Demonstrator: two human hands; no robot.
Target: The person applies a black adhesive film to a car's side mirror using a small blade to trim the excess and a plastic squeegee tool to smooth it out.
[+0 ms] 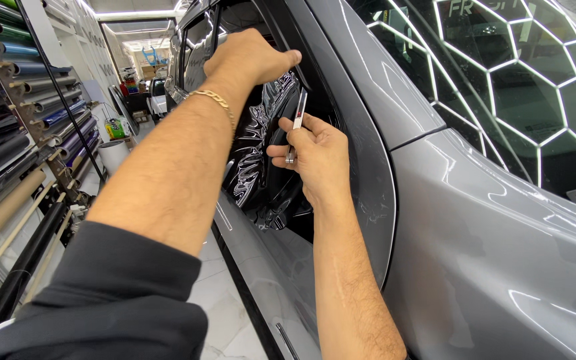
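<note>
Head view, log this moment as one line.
left hand: pressing dark film | right hand: holding slim knife | grey car quarter window
</note>
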